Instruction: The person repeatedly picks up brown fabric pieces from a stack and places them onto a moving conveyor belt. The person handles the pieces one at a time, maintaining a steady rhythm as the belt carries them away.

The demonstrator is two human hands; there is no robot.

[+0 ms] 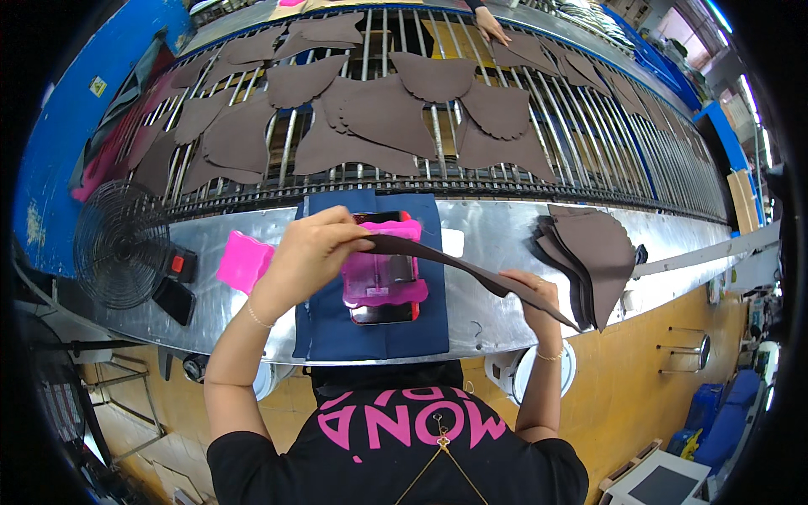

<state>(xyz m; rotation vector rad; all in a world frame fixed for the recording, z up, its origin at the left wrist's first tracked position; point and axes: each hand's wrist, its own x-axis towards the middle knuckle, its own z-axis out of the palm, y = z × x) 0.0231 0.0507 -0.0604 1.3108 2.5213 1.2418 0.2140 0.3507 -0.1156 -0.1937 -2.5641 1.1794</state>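
Observation:
Between my two hands hangs a dark brown cut panel, leather-like and seen almost edge-on, raised above the metal table. My left hand pinches its left end between thumb and fingers. Further right, my right hand grips the other end, its fingers partly behind the panel. Beneath lies a folded navy cloth, bearing a pink see-through plastic frame over a dark, red-edged object. A stack of similar brown panels rests on the table to the right of my right hand.
Across the table runs a conveyor of metal rods, spread with brown panels. A co-worker's hand reaches over its far side. At left are a pink plastic piece, a round wire fan guard and a black phone.

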